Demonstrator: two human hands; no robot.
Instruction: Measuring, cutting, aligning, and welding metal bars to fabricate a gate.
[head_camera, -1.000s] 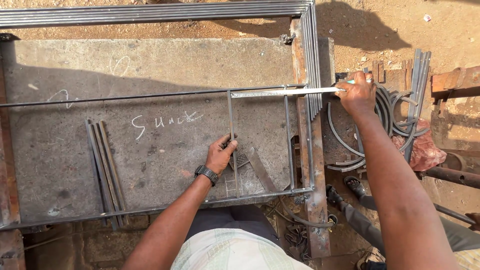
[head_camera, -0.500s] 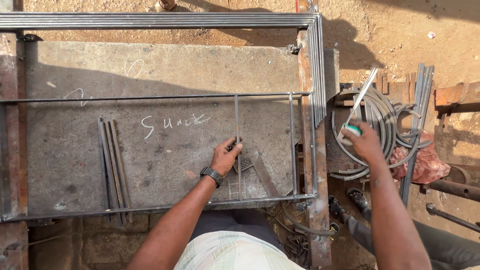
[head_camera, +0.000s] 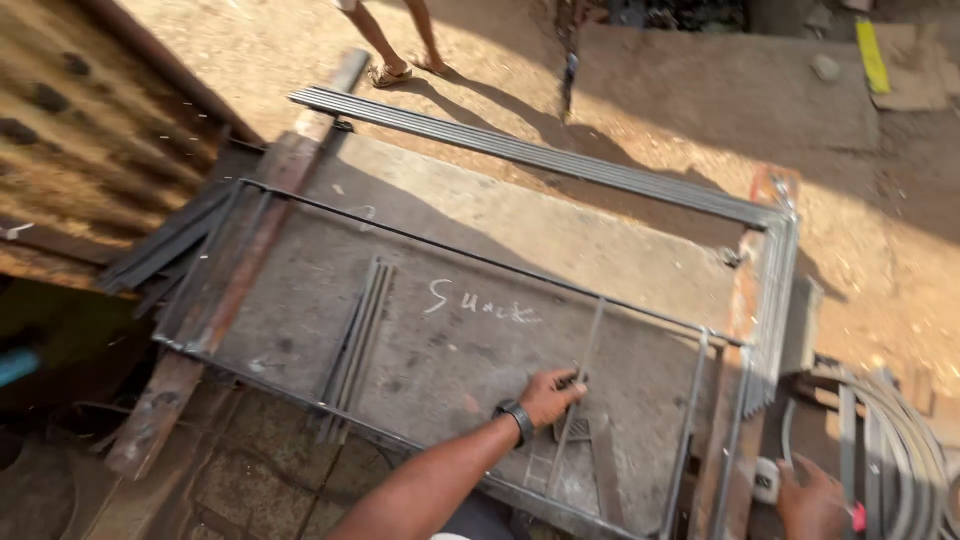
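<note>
A: Inspect the view for packages, labels, signs and screens.

B: No packages and no screens are visible. One handwritten marking (head_camera: 482, 303) is present: white chalk letters on the grey metal tabletop (head_camera: 640, 255), near its middle, between the bundle of loose rods and the upright bar of the frame.

A: Any printed labels?

B: None can be confirmed. A flat yellow strip (head_camera: 872, 55) lies on the ground at the upper right, resting against a brown sheet; whether it carries any print cannot be told.
</note>
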